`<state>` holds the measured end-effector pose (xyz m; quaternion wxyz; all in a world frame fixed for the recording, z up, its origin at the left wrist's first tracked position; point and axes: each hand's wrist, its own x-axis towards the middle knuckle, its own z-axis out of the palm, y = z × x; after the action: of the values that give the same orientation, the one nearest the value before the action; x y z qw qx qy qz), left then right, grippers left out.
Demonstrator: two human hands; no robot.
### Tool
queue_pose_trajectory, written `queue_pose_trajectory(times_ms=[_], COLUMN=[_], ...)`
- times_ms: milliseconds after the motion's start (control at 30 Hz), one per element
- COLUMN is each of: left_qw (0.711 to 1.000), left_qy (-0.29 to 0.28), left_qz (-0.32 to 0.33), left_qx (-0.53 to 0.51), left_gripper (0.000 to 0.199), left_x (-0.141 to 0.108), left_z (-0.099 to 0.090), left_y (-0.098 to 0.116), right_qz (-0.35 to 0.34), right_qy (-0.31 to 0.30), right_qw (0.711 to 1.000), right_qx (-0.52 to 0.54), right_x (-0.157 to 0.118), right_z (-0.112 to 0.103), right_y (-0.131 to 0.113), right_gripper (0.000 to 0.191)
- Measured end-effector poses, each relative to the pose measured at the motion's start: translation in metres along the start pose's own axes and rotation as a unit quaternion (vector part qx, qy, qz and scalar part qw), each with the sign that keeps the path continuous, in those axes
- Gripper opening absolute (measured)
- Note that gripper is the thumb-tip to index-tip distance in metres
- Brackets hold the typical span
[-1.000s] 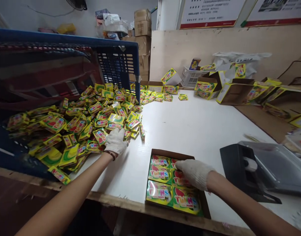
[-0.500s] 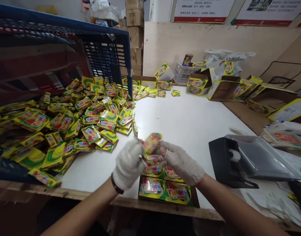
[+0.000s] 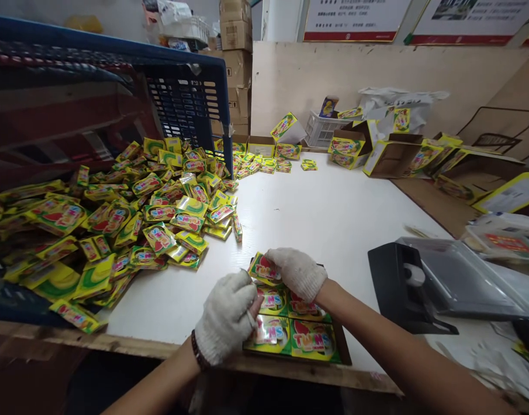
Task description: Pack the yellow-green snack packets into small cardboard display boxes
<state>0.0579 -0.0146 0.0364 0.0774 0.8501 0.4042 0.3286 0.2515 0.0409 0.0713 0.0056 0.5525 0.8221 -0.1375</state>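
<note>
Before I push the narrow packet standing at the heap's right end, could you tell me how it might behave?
The narrow packet would probably tip easily, being slim and upright. Its glossy-looking surface may slide on the smooth white table. Flat sides make rolling unlikely.

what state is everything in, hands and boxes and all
left hand, gloved, fingers curled, grip unclear
right hand, gloved, fingers on a tilted pack
shallow box, open, packs inside
blue crate, on its side, packs spilling out
loose packs, heaped, unsorted angles
yellow display boxes, open
</note>
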Motion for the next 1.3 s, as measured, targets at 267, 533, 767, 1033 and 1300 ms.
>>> queue_pose_trajectory(times_ms=[267, 533, 767, 1033, 1300], left_qw=[0.969, 0.874, 0.818, 0.714, 0.602], left_qy=[0.066, 0.093, 0.121, 0.157, -0.035], left_qz=[-0.239, -0.455, -0.472, -0.406, -0.389], left_qx=[-0.003, -0.141, -0.306, -0.548, -0.696], left_gripper=[0.023, 0.045, 0.022, 0.055, 0.034], left_x=[0.066, 0.112, 0.082, 0.041, 0.059], left_z=[0.012, 0.048, 0.042, 0.022, 0.015], left_y=[-0.09, -0.121, -0.125, -0.06, 0.015], right_qz=[-0.035, -0.033, -0.039, 0.029, -0.053], right_qy=[-0.019, 0.003, 0.011, 0.133, 0.139], right_qw=[0.996, 0.994, 0.999, 0.97, 0.805], right_qx=[-0.074, -0.108, 0.0, 0.202, 0.574], right_x=[0.0, 0.003, -0.018, -0.036, -0.038], right_z=[-0.007, 0.021, 0.04, 0.064, 0.007], right_y=[0.004, -0.018, -0.015, 0.008, 0.017], right_gripper=[0.02, 0.022, 0.021, 0.043, 0.056])
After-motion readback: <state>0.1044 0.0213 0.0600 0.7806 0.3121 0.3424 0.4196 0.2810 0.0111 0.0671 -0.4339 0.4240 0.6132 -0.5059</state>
